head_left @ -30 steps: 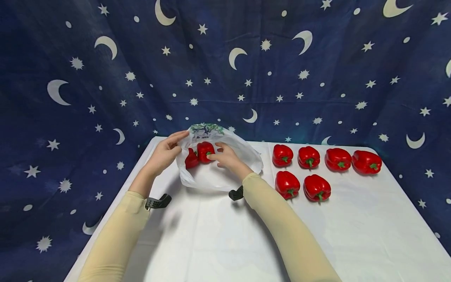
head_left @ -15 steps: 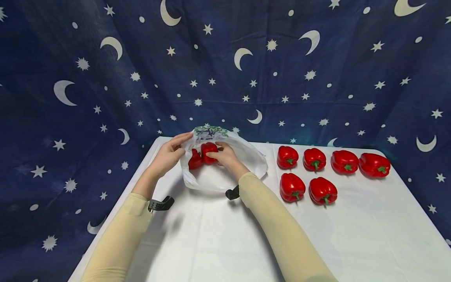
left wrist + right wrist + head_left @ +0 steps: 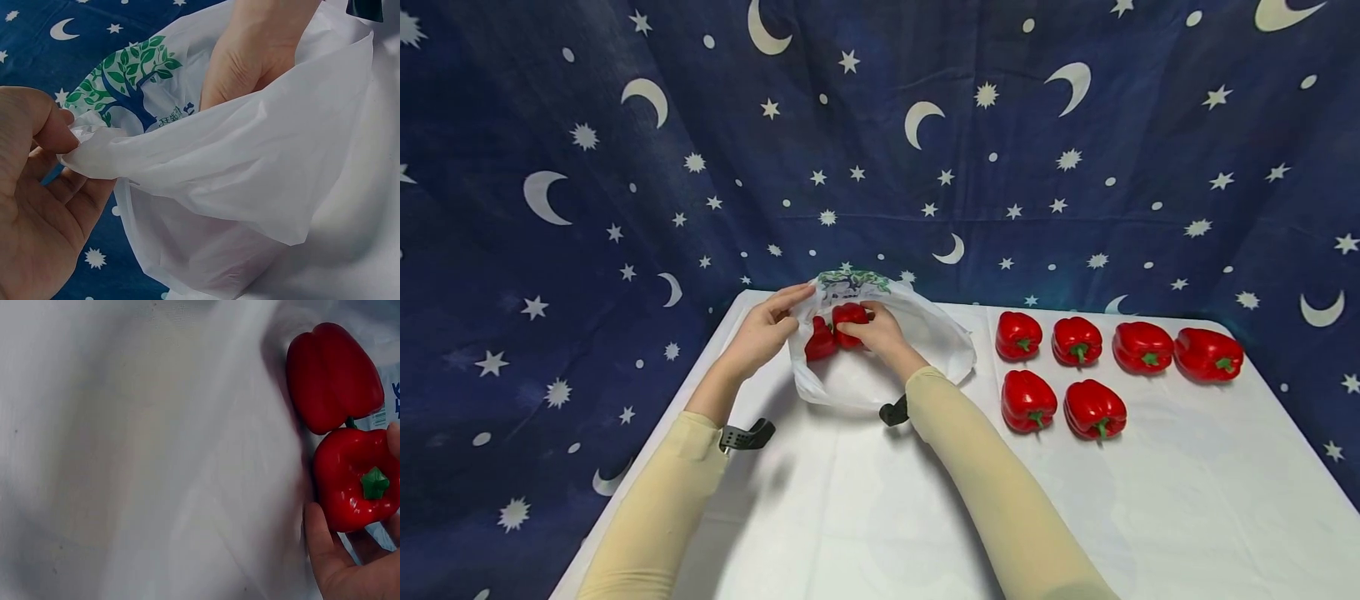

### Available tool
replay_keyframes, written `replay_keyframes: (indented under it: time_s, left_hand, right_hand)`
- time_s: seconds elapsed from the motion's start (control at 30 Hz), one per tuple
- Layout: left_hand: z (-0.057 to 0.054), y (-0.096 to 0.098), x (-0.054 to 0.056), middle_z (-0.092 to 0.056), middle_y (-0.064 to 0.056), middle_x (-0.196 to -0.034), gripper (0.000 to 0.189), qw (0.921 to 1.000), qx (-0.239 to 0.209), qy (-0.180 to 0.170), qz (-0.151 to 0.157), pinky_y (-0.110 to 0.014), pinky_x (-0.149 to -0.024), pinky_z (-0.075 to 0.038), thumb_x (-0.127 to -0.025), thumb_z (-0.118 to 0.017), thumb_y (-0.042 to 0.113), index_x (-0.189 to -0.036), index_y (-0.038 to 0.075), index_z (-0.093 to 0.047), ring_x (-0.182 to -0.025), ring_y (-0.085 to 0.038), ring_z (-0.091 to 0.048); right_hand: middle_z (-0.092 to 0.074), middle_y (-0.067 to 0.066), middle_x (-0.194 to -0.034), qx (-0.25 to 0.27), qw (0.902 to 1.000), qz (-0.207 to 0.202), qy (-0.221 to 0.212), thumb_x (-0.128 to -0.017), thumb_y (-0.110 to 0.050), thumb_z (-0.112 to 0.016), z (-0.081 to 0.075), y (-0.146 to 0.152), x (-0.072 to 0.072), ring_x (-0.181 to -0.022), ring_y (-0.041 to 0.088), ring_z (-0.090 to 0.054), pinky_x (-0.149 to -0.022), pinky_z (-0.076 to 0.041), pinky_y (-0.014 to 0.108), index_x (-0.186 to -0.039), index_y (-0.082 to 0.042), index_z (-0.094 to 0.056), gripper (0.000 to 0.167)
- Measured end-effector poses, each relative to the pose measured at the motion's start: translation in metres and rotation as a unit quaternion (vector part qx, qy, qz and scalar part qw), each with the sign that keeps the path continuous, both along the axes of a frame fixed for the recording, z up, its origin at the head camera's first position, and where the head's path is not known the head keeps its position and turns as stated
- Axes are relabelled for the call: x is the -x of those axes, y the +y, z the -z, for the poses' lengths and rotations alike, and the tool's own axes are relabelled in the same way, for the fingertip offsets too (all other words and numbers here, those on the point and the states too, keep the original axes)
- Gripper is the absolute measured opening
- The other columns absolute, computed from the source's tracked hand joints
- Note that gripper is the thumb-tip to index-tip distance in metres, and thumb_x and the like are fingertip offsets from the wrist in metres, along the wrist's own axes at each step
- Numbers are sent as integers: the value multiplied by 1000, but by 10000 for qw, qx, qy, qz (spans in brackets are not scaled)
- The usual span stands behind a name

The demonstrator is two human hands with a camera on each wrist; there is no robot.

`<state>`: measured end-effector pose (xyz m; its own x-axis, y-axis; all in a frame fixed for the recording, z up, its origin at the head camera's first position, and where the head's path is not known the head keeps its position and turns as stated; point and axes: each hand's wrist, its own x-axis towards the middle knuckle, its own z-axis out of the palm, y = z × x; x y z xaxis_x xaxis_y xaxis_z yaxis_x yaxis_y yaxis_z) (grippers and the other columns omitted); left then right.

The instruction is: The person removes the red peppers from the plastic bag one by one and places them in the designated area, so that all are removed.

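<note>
A white plastic bag (image 3: pixel 917 342) with a printed green tree lies with its mouth held wide on the table. My left hand (image 3: pixel 762 335) pinches the bag's left rim between thumb and fingers, as the left wrist view also shows on the bag (image 3: pixel 250 162). Inside are two red bell peppers, side by side. My right hand (image 3: pixel 880 332) reaches into the bag and holds the right-hand bell pepper (image 3: pixel 340 487), thumb and fingers around its sides. The other bell pepper (image 3: pixel 334 378) touches it, close to the bag's left wall. In the left wrist view the right fingers are hidden by the bag.
To the right of the bag, several red bell peppers stand in two rows, including a near one (image 3: pixel 1028 402) and a far-right one (image 3: pixel 1208 355). A white cloth covers the table (image 3: pixel 865 517). Behind hangs a dark blue curtain (image 3: pixel 865 125) with moons and stars.
My right hand has closed in on the right-hand pepper, its thumb now across it where the fingers were spread. The left hand keeps its pinch on the rim. The head view has shifted slightly.
</note>
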<state>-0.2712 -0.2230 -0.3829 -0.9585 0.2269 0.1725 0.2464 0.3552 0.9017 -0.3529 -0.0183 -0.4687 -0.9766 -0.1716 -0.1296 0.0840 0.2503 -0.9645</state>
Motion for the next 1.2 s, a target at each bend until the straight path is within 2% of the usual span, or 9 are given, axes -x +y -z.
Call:
replay_keyframes:
  time_s: [0.17,0.27,0.53,0.73,0.87,0.97,1.2]
  left_hand:
    - [0,3,0,-41,0,-158,58,10000,-35,-15,-4,-41,-112,-36,-95,-46,-4,-150,12,-53,-143,-20,-39]
    - [0,5,0,-41,1,-158,58,10000,-32,-40,-6,-43,-113,-35,-95,-46,-4,-151,13,-53,-143,-20,-40]
    - [-1,7,-1,-38,-3,-160,57,9999,-93,-44,17,-31,-106,-38,-96,-46,-4,-152,9,-51,-143,-23,-39]
    - [-2,4,-2,-40,0,-159,57,10000,-41,-75,-28,-34,-109,-37,-96,-46,-4,-151,11,-52,-143,-20,-39]
    - [-2,1,-3,-40,1,-159,58,9999,7,-95,-33,-42,-114,-34,-96,-45,-3,-151,13,-53,-144,-20,-39]
    - [-2,0,-4,-40,1,-159,58,10000,30,-81,-13,-43,-114,-34,-96,-44,-3,-151,13,-53,-144,-20,-38]
    - [-3,-2,-5,-41,-1,-159,58,10000,65,26,4,-25,-102,-39,-95,-45,-4,-151,10,-53,-141,-22,-41]
  right_hand:
    - [-57,14,-140,-102,9999,88,62,-86,-30,-83,-2,2,-1,-120,29,-58,-84,-58,38,-149,-9,-48,75]
    - [-58,14,-139,-144,9997,134,112,-86,-30,-83,-2,2,-2,-121,29,-58,-86,-57,38,-148,-8,-48,74]
    - [-59,15,-137,-374,9990,161,208,-84,-27,-82,-4,8,-1,-118,31,-59,-81,-58,38,-145,-7,-50,72]
    - [-57,17,-138,-413,9990,-80,178,-83,-23,-83,-3,17,-4,-119,32,-57,-81,-59,38,-145,-5,-50,73]
    - [-56,20,-137,-276,9992,-299,33,-83,-20,-83,-5,26,-12,-117,34,-58,-77,-59,39,-145,-4,-49,73]
    - [-55,21,-136,-197,9988,-421,-132,-82,-18,-84,-6,33,-20,-117,35,-59,-75,-60,39,-145,-3,-49,73]
    - [-58,19,-125,-323,9961,-800,-188,-80,-18,-84,-9,51,-36,-106,30,-61,-71,-60,38,-140,-2,-53,69]
